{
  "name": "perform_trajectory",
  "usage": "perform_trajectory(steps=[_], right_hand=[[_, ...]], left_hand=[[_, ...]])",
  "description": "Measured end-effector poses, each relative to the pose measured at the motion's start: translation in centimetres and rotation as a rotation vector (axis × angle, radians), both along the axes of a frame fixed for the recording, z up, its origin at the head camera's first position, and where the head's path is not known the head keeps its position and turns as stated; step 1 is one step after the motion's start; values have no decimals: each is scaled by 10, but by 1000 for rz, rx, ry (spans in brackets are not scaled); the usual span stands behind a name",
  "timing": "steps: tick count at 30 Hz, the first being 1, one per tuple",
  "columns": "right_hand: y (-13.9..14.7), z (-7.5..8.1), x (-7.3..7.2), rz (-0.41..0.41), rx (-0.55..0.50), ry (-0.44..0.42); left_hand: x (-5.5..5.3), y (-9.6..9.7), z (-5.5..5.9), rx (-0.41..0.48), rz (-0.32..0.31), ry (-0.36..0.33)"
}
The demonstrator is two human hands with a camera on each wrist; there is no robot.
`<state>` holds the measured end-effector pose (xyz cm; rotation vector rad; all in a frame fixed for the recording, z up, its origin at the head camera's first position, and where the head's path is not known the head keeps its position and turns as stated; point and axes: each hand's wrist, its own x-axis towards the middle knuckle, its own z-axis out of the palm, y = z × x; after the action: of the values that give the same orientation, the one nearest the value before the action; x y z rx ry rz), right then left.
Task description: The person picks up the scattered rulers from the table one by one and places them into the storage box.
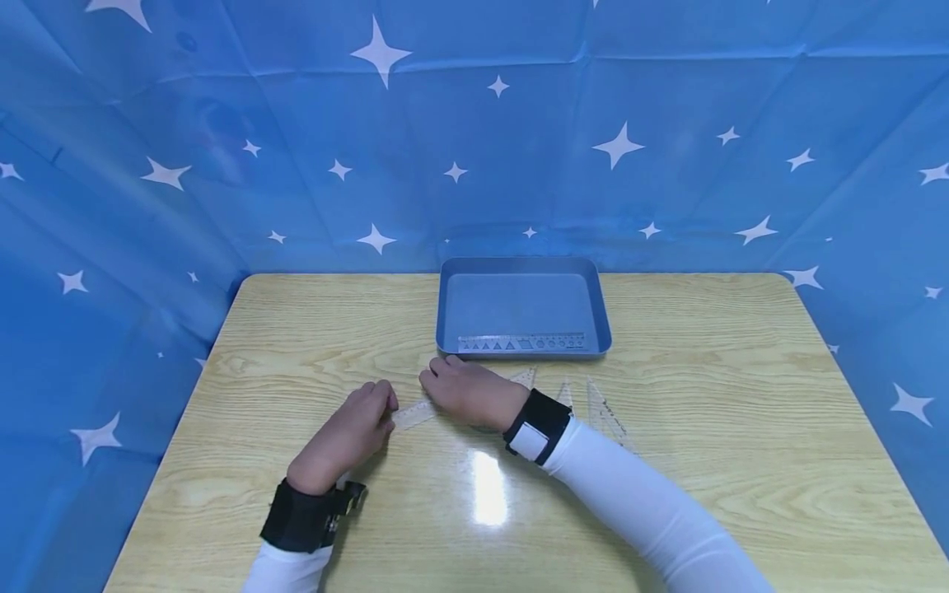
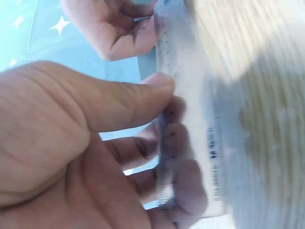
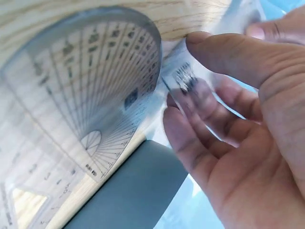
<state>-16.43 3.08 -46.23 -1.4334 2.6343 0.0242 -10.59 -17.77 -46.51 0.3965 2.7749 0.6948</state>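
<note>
A clear plastic ruler (image 1: 413, 414) spans the gap between the two hands, just in front of the tray. My left hand (image 1: 354, 432) pinches one end. In the left wrist view the thumb lies at the edge of the ruler (image 2: 190, 119) and the fingers show through it from behind. At the other end, my right hand (image 1: 474, 394) grips the ruler between thumb and fingers. A clear protractor (image 3: 109, 71) is beside the right hand in the right wrist view, with a triangular cutout of a set square (image 3: 52, 191) at lower left.
The blue tray (image 1: 519, 301) stands at the table's back edge, holding a clear stencil ruler (image 1: 522, 342) along its front wall. Clear set squares (image 1: 604, 412) lie right of the right wrist, partly behind the sleeve. A starred blue cloth (image 1: 474, 165) hangs behind the wooden table (image 1: 741, 412).
</note>
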Motion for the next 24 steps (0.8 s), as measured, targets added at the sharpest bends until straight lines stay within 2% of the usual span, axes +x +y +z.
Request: perform_trajectory(steps=[6,9,13,17,21,24], right_hand=[[2,-3,3,67,-16,153],[3,-4,4,110,-27,211],[2,-3,4,136,-37,223],[2,-2,4,112,-54,206],[5,1,5,113,-73,280],[11,5,5,111,-121,323]], left_hand=[[0,-4,2,22,-13,-14],[-1,-5,2,42,-46,33],[-3,-4,3,74,-85,121],[-5,-3,7,109,-58,146],[-5,-1,11,121,-42,179],[-6,2,13,126,-39,228]])
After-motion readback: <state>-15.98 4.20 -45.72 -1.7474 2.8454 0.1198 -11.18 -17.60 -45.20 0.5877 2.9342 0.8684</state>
